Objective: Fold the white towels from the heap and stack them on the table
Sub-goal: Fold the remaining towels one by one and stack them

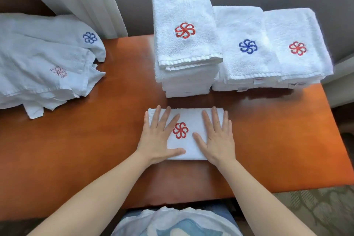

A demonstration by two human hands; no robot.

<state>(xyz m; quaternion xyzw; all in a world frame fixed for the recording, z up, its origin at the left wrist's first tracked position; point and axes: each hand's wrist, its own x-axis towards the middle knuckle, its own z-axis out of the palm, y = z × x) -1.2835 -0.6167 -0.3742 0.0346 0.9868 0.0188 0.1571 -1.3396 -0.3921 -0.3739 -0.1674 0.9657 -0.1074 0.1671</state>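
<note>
Now: left hand [157,140] and right hand [217,138] press flat, fingers straight, on folded towel [188,120] at centre frame, gripping nothing. Stacks [186,44] lie directly beyond, upper centre-right; both hands equally near.

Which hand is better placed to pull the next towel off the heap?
Probably the left. The left hand lies flat on the left half of the folded towel, nearest the heap at the left end of the table. The right hand, flat on the other half, would have to cross the left arm.
</note>
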